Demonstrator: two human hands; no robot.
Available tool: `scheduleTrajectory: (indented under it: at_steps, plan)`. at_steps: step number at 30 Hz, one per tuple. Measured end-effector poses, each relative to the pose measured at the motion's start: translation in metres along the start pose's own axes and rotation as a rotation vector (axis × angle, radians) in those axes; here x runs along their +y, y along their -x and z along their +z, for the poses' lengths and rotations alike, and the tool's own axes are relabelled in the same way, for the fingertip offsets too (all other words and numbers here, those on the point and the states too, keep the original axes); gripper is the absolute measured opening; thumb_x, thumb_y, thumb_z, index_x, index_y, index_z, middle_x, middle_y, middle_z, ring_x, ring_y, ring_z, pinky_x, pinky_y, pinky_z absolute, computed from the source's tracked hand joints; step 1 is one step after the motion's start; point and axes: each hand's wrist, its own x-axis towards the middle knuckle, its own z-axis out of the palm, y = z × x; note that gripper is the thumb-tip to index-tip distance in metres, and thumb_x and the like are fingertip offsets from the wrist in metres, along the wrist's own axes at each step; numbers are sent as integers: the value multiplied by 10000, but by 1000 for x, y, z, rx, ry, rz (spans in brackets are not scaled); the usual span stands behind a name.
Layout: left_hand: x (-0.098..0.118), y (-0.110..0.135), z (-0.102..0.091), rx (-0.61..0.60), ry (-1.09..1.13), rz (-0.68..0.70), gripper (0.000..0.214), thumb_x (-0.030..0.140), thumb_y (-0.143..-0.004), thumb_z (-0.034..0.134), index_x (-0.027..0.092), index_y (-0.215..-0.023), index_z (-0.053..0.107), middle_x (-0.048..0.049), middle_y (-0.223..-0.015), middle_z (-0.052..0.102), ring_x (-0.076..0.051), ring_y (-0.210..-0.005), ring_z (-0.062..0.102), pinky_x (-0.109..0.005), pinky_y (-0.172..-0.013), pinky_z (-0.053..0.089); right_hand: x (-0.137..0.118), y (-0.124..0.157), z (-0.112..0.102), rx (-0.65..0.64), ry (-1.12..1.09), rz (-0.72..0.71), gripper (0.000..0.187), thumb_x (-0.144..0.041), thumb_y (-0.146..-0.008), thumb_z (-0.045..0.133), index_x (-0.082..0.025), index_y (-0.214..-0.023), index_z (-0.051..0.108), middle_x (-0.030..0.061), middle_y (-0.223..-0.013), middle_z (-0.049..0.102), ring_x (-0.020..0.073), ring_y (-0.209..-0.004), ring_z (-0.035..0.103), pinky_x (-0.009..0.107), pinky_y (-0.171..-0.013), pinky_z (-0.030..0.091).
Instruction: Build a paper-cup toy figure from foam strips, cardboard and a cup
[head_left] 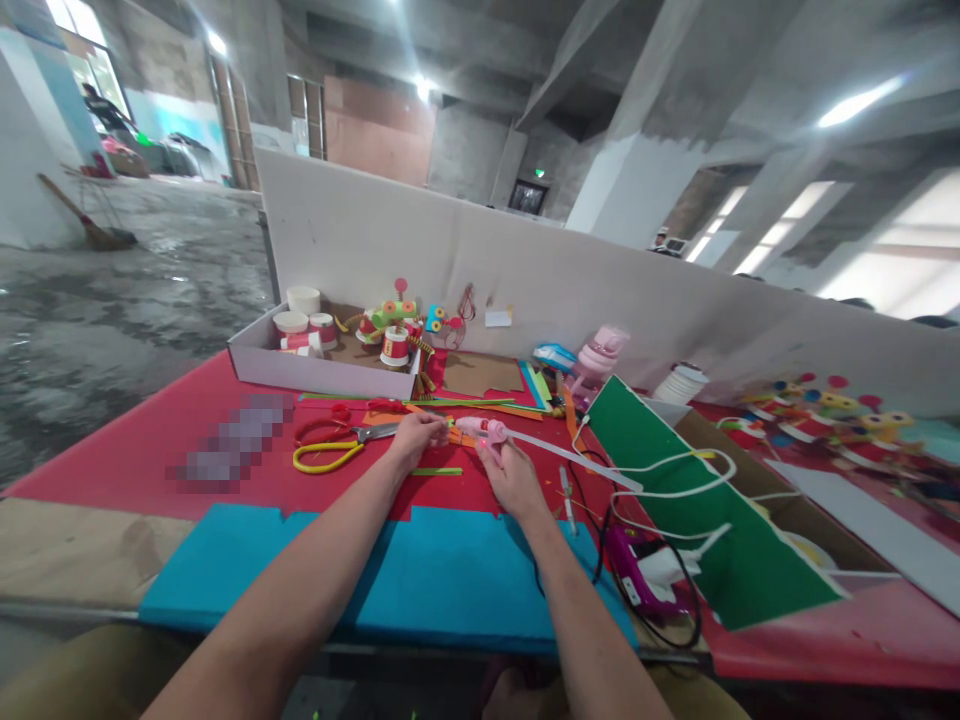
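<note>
My left hand [417, 436] rests on the red table cover [150, 450], its fingers pinched on an orange paper strip [457, 437] just right of the yellow-handled scissors [337, 450]. My right hand [510, 478] is closed around a small pink tool [484, 429], whose tip points left toward the strip. A green paper strip [436, 471] lies between the two hands. A white strip [570, 455] runs right from the pink tool.
A blue foam sheet [420, 575] lies along the near edge. A white box [315, 372] holds paper cups and craft figures at the back. A green sheet [712, 520], white cable [675, 490], purple glue gun [637, 575] and pink bottle [596, 362] sit right.
</note>
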Motion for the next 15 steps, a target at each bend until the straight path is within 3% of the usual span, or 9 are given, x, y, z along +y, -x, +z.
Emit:
scheduleTrajectory:
  at_steps: [15]
  plan:
    - [2, 1, 0, -30, 8, -30, 150, 182, -615, 760, 87, -657, 652, -29, -539, 616, -92, -479, 573, -212, -520, 493, 1, -2, 3, -3, -1, -2, 384, -419, -943, 385, -154, -1132, 589, 144, -1082, 677, 259, -1013, 638, 330, -840, 483]
